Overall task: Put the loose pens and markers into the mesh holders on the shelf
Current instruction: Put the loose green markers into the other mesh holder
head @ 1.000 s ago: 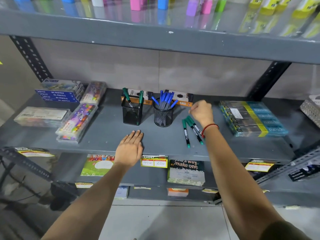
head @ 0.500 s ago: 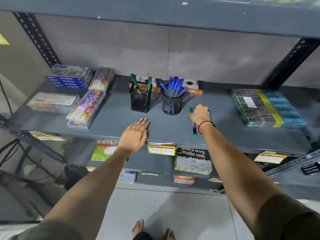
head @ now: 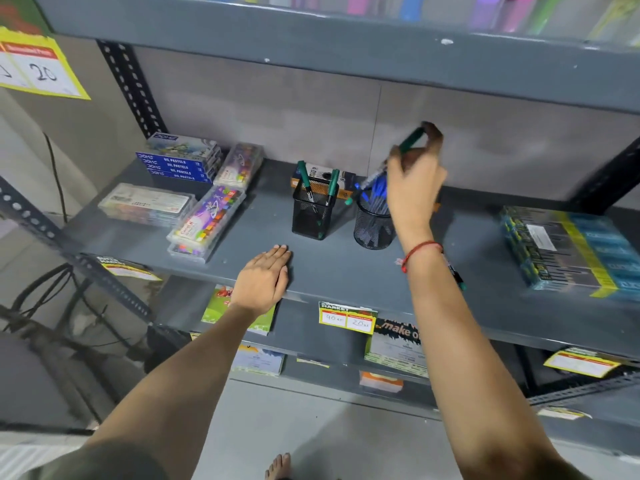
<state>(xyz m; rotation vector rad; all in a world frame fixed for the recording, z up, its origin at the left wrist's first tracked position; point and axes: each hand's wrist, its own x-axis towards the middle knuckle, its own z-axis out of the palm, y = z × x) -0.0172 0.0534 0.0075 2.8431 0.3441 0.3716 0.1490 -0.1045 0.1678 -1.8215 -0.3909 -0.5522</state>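
Above the round black mesh holder (head: pixel 373 226) of blue pens (head: pixel 375 190) on the grey metal shelf (head: pixel 346 268), my right hand (head: pixel 414 181) is raised, fingers closed around a blurred green marker (head: pixel 411 140). My left hand (head: pixel 265 280) rests flat, fingers together, on the shelf's front edge. Beside the round holder stands a square black mesh holder (head: pixel 311 216) with two green markers (head: pixel 333 183). Another marker (head: pixel 455 273) lies by my right wrist.

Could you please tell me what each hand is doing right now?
Left hand: open, flat on the grey metal shelf.
Right hand: closed on a green marker.
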